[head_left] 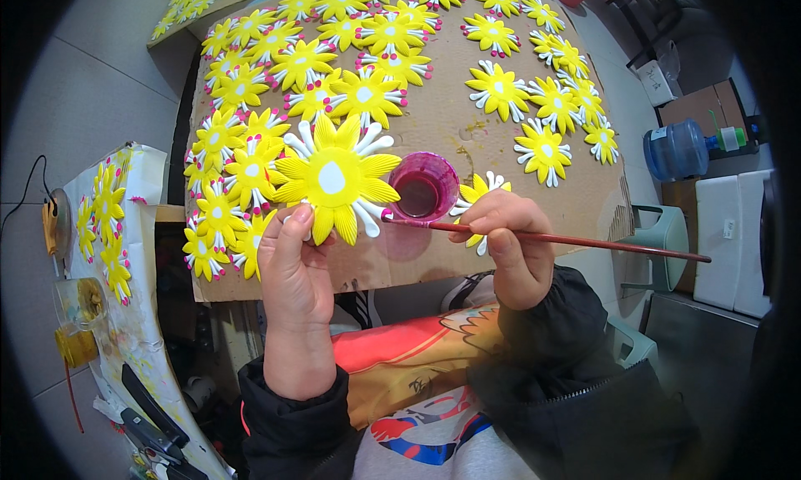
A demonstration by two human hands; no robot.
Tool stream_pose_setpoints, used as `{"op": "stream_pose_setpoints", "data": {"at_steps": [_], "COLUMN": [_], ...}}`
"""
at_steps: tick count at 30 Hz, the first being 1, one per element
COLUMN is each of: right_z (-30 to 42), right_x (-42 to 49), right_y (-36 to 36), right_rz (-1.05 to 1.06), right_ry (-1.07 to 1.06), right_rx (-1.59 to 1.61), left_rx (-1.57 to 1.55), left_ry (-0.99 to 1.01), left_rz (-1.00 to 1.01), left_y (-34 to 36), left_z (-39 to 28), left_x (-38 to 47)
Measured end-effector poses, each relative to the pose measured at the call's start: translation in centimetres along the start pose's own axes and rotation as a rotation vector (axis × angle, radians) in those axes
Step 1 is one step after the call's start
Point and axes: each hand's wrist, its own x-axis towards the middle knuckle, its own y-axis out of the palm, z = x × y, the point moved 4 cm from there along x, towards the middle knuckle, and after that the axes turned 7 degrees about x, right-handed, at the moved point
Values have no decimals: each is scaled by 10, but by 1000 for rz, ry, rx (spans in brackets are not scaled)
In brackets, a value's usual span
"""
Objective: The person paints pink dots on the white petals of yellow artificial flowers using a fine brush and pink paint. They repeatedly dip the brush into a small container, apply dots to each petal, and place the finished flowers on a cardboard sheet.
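Note:
My left hand (297,279) pinches a yellow flower piece (306,201) by its lower left edge and holds it up above the cardboard. White stalks with rounded ends stick out between its ribbed petals, and its center is white. In my right hand (516,248) is a thin paintbrush (594,243) with a dark red handle. The brush tip touches a white stalk end at the flower's lower right, where some pink shows. Behind the brush stands a clear cup (447,173) stained magenta, with dark liquid inside. Another flower (480,192) lies partly hidden behind my right hand.
Many pink-tipped flowers (364,96) cover the left and far parts of the cardboard sheet (432,114). White-tipped ones (543,151) lie at the right. A side table (141,317) on the left carries flowers, a yellow paint jar (76,347) and a black stapler-like tool (153,433).

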Motion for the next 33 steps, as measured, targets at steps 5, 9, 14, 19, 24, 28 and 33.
{"op": "stream_pose_setpoints", "data": {"at_steps": [5,9,14,19,24,28,33], "right_z": [0,1,-1,0,4,1,-3], "right_x": [2,2,2,2,0,-2,-3], "right_y": [-2,-1,-1,-2,3,10,14], "right_rz": [-6,-11,-32,-29,9,86,80], "right_ry": [-19,-17,-8,10,-102,-122,-69], "right_rx": [7,8,13,-19,24,-52,-63], "left_rx": [-40,-37,-27,4,14,42,-18], "left_ry": [6,5,4,-5,14,13,25], "left_rz": [-46,-45,-33,-9,-20,-54,-54], "left_y": [2,4,1,-2,-3,-1,5], "left_z": [-2,-2,0,1,0,-1,-1], "left_x": [-1,-2,0,0,0,-1,-2]}}
